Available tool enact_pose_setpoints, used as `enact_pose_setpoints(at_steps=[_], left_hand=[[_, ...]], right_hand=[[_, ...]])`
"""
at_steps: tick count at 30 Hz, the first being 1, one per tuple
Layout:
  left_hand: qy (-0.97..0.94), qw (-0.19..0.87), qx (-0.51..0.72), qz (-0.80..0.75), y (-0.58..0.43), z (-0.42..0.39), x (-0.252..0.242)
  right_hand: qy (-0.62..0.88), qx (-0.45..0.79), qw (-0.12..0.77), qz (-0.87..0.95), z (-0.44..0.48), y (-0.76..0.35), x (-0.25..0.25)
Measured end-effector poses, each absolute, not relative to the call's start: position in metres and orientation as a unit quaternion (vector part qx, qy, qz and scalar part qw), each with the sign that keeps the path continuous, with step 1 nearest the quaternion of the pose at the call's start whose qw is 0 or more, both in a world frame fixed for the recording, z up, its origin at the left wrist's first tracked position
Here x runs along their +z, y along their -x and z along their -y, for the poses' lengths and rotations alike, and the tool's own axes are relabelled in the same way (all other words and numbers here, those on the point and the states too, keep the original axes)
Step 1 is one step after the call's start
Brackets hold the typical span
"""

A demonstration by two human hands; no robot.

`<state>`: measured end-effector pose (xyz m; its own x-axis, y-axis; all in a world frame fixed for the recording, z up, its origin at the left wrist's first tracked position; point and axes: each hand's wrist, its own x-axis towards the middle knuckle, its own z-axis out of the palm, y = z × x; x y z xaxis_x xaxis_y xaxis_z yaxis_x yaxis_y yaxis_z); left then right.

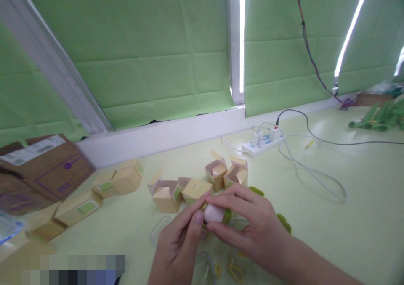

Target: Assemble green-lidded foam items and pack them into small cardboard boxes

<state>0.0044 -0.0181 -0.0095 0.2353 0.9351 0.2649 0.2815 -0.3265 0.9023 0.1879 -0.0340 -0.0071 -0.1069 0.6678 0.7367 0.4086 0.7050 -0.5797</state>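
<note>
My left hand and right hand pinch a pink piece over the table, near the boxes. The carton label is unreadable.

Pink piece between left hand and right hand: smooth, faintly glossy. Cartons just beyond: matt card. Tabletop beneath: matt.

A: Where did the boxes sit?
B: On the tabletop, in a row behind the left hand and right hand, which had a small object between them. A carton lay far left.
A: And the power strip?
B: Behind them, to the right.
</note>
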Motion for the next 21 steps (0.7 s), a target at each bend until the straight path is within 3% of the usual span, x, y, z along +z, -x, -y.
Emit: enact_pose_setpoints(at_steps=[5, 12, 17, 21], left_hand=[[-0.723, 0.395, 0.426, -0.374, -0.011, 0.024, -0.016], [-0.717, 0.324, 0.435, -0.438, -0.017, 0.025, -0.007], [-0.605, 0.420, 0.491, -0.464, -0.008, 0.017, -0.006], [-0.576, 0.424, 0.529, -0.456, -0.006, 0.013, -0.006]], right_hand=[[0.386, 0.192, 0.561, 0.707, 0.030, -0.193, -0.006], [0.411, 0.225, 0.496, 0.731, 0.029, -0.199, -0.002], [0.517, 0.156, 0.391, 0.745, 0.028, -0.204, 0.002], [0.532, 0.129, 0.283, 0.788, 0.031, -0.208, 0.008]])
